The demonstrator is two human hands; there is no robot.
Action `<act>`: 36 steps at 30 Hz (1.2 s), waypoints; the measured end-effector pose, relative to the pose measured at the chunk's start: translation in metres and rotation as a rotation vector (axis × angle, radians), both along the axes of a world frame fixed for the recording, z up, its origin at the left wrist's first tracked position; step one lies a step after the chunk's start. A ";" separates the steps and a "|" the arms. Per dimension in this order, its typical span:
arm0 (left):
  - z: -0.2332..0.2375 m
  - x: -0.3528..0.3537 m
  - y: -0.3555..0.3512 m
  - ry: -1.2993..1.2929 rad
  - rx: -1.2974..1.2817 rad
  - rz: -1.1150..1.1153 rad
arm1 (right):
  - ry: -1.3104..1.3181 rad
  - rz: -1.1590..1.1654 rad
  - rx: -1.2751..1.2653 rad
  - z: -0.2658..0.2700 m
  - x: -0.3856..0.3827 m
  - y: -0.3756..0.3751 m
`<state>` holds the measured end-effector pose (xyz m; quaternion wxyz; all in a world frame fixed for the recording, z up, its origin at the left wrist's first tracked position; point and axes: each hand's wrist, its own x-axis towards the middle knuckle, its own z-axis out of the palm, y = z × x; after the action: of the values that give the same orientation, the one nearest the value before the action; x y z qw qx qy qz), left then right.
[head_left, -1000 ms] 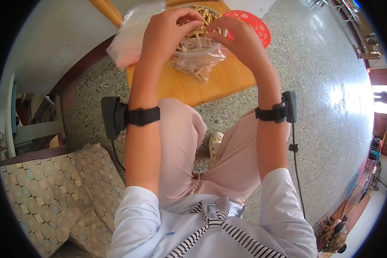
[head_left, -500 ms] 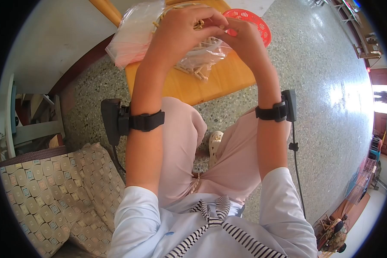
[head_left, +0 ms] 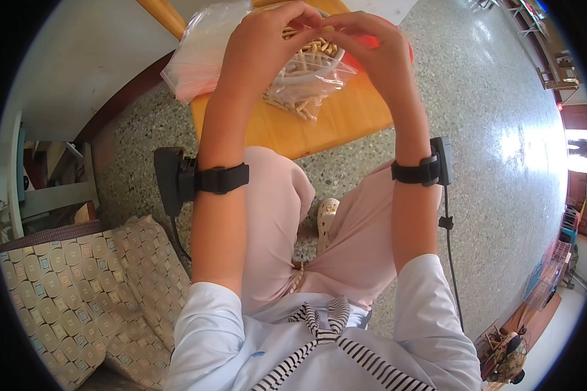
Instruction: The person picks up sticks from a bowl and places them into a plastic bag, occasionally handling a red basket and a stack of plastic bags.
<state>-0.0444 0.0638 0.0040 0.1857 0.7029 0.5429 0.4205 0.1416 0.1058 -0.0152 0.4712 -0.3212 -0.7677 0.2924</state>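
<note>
My left hand [head_left: 261, 49] and my right hand [head_left: 375, 49] meet fingertip to fingertip over a pale bowl [head_left: 336, 64] at the top of the view. Thumb and fingers of each hand are pinched together; whatever is between them is too small to make out. Short tan stick-like pieces [head_left: 321, 47] fill the bowl. Against its near side lies a clear plastic bag [head_left: 329, 78] with similar pieces in its lower end. Close to my left wrist is a stack of clear zip bags [head_left: 199, 62]. Behind my right hand a red plastic basket [head_left: 406, 51] is partly hidden.
Everything rests on a yellow wooden stool or chair seat [head_left: 293, 137] in front of my knees. Patterned cloth [head_left: 91, 293] covers something at lower left. Speckled floor [head_left: 482, 195] stretches to the right. A black strapped device [head_left: 176, 182] sits on my left forearm, with another [head_left: 430, 166] on my right.
Both hands have shifted slightly up, and my right hand also a little right. More of the bowl and its tan pieces shows between them; the basket is more covered.
</note>
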 end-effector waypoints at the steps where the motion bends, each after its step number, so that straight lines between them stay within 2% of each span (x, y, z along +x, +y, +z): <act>1: 0.000 0.000 0.000 0.014 -0.021 0.003 | -0.011 0.006 0.022 -0.002 -0.001 0.001; 10: -0.007 -0.003 0.005 0.002 0.021 -0.060 | -0.067 0.020 0.121 -0.005 -0.002 0.004; 14: -0.006 -0.001 0.002 -0.045 -0.036 -0.062 | -0.056 -0.029 0.084 -0.004 -0.002 -0.002; 17: -0.008 -0.003 0.004 -0.157 -0.098 -0.068 | -0.017 -0.003 0.015 0.000 0.006 0.003; 19: -0.010 -0.004 0.008 -0.349 -0.082 -0.149 | -0.146 -0.017 -0.026 0.010 0.012 0.004; 23: -0.011 -0.006 0.009 -0.384 -0.072 -0.141 | -0.044 0.044 -0.080 -0.002 0.012 0.005; 25: -0.012 -0.012 0.011 -0.319 -0.006 -0.048 | -0.228 0.001 -0.154 -0.008 0.017 0.007; 26: -0.014 -0.013 0.012 -0.319 -0.006 -0.049 | -0.228 0.000 -0.154 -0.010 0.020 0.008; 28: -0.017 -0.013 0.012 -0.165 0.023 -0.004 | -0.424 0.090 -0.089 -0.012 0.025 0.010; 29: -0.018 -0.013 0.012 -0.164 0.025 -0.004 | -0.424 0.091 -0.087 -0.015 0.026 0.009; 31: -0.018 -0.011 0.008 0.033 -0.032 -0.010 | -0.551 0.041 0.014 -0.021 0.025 0.006; 35: -0.016 -0.010 0.005 0.133 -0.041 0.002 | -0.595 0.061 -0.034 -0.021 0.026 0.010; 36: -0.016 -0.009 0.006 0.120 -0.051 -0.020 | -0.526 0.117 -0.054 -0.021 0.024 0.012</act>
<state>-0.0538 0.0694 -0.0121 0.1750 0.7271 0.5566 0.3618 0.1661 0.1180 -0.0358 0.2291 -0.3538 -0.8729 0.2458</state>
